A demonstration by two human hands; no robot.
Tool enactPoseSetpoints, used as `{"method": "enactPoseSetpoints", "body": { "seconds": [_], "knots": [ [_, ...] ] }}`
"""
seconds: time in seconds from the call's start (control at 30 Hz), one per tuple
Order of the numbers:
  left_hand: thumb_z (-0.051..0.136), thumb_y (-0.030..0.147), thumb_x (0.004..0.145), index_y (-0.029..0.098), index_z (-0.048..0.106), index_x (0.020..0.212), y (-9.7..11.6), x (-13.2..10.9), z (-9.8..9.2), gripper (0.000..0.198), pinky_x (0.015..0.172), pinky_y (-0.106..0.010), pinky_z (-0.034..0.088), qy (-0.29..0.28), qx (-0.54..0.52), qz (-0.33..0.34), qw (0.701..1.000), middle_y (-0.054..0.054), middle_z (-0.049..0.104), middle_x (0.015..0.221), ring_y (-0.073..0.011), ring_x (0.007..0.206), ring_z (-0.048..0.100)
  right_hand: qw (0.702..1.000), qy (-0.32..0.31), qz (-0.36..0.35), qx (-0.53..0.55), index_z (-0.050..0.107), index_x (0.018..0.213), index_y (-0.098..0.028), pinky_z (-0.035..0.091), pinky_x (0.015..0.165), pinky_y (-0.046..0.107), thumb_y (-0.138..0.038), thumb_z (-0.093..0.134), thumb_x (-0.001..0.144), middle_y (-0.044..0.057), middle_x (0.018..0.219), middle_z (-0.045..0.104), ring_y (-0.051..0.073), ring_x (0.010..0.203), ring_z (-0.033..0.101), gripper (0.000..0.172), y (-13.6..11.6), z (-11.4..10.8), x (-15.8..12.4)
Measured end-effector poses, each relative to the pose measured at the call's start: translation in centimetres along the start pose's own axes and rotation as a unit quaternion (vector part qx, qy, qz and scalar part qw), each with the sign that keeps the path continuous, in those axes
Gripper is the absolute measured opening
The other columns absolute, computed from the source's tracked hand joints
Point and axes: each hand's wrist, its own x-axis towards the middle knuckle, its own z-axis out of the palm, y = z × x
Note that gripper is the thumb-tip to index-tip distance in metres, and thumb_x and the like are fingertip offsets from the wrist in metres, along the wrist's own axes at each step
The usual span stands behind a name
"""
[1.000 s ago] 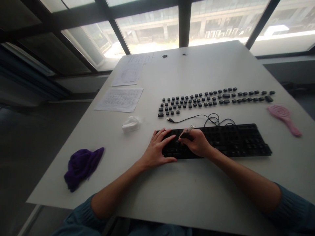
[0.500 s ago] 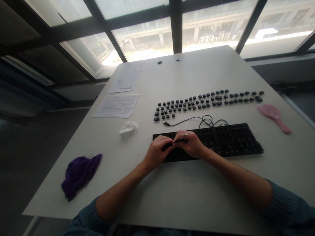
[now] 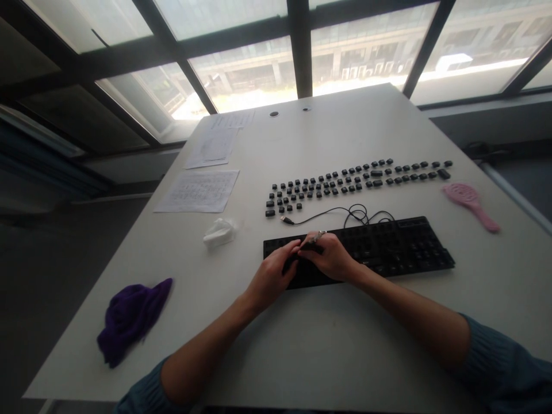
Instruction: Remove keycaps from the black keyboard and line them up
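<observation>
A black keyboard [image 3: 401,244] lies flat on the white table, and both hands are together over its left part. My right hand [image 3: 332,259] is closed around a small dark tool with a silvery metal end [image 3: 319,234] that sticks up past the fingers; its exact kind is unclear. My left hand [image 3: 273,270] has its fingers bent and pinched together, its tips meeting those of the right hand. Whatever those left fingers hold is hidden. Behind the keyboard, several loose black keycaps [image 3: 330,184] stand in rows.
A black USB cable [image 3: 317,215] coils behind the keyboard. To the right lies a pink hairbrush [image 3: 470,204]. On the left are a white tissue pack [image 3: 219,233], printed papers [image 3: 198,191] and a purple cloth hat [image 3: 133,316]. Windows [image 3: 241,75] stand beyond the table.
The view has shifted slightly, so the table's things appear a little further left. Both hands remain together over the keyboard's left part, and the silvery end of the tool shows more plainly.
</observation>
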Motion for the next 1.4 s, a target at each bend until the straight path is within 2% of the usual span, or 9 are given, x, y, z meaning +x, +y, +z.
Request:
{"method": "enactPoseSetpoints", "body": {
  "seconds": [0.17,0.27,0.4,0.6,0.9,1.2,1.4],
  "knots": [
    [0.054,0.017,0.095,0.022,0.045,0.138,0.1,0.0,-0.2,0.044,0.097,-0.036,0.057,-0.009,-0.019,-0.021,1.0,-0.009,0.068,0.123,-0.021,0.113,0.068,0.998,0.023,0.039,-0.047,0.069,0.077,-0.017,0.05,0.069,0.03,-0.033,0.068,0.09,0.003,0.073,0.068,0.016,0.067,0.061,0.021,-0.1,0.0,-0.2],
    [0.054,0.018,0.096,0.021,0.051,0.131,0.2,0.1,-0.3,0.035,0.094,-0.035,0.058,-0.003,-0.023,-0.028,0.999,-0.008,0.069,0.119,-0.0209,0.11,0.068,0.997,0.022,0.06,-0.044,0.071,0.081,-0.016,0.05,0.066,0.029,-0.036,0.067,0.09,0.003,0.07,0.068,0.017,0.065,0.061,0.022,-0.1,-0.1,-0.2],
    [0.055,0.018,0.095,0.021,0.057,0.123,0.6,0.4,-0.5,0.028,0.097,-0.036,0.055,0.021,-0.015,-0.007,1.0,-0.009,0.066,0.122,-0.0204,0.112,0.066,0.997,0.02,0.059,-0.035,0.07,0.082,-0.016,0.05,0.068,0.028,-0.038,0.067,0.09,0.003,0.072,0.069,0.017,0.068,0.061,0.024,-0.1,-0.2,0.0],
    [0.068,0.022,0.09,0.021,0.064,0.108,0.8,0.4,-0.6,0.019,0.079,-0.03,0.058,0.048,-0.034,-0.028,0.998,-0.004,0.069,0.096,-0.0166,0.086,0.068,0.999,0.007,0.045,-0.03,0.068,0.081,-0.016,0.05,0.071,0.028,-0.033,0.068,0.089,0.003,0.076,0.069,0.016,0.07,0.062,0.02,-0.1,-0.1,0.0],
    [0.061,0.02,0.095,0.022,0.067,0.109,0.6,0.4,-0.7,0.016,0.08,-0.029,0.057,0.069,-0.031,0.001,0.997,-0.005,0.069,0.098,-0.0161,0.089,0.067,0.997,0.008,0.071,-0.021,0.067,0.085,-0.017,0.048,0.066,0.026,-0.031,0.065,0.091,0.002,0.075,0.068,0.015,0.068,0.06,0.015,-0.1,0.0,-0.1],
    [0.057,0.014,0.096,0.023,0.069,0.118,1.0,0.3,-0.6,0.027,0.076,-0.026,0.059,0.058,-0.056,0.054,0.995,-0.007,0.068,0.102,-0.0148,0.088,0.068,0.997,-0.009,0.081,-0.011,0.059,0.08,-0.018,0.041,0.061,0.024,-0.028,0.063,0.09,-0.002,0.07,0.059,0.013,0.064,0.051,0.014,0.0,-0.1,0.1],
    [0.063,0.015,0.093,0.022,0.072,0.109,1.0,0.3,-0.5,0.019,0.075,-0.025,0.057,0.061,-0.092,0.027,0.994,-0.004,0.07,0.099,-0.0135,0.085,0.068,0.995,-0.034,0.094,0.002,0.054,0.077,-0.018,0.034,0.055,0.023,-0.03,0.059,0.092,-0.005,0.063,0.048,0.01,0.058,0.042,0.02,-0.1,-0.3,0.2]
  ]
}}
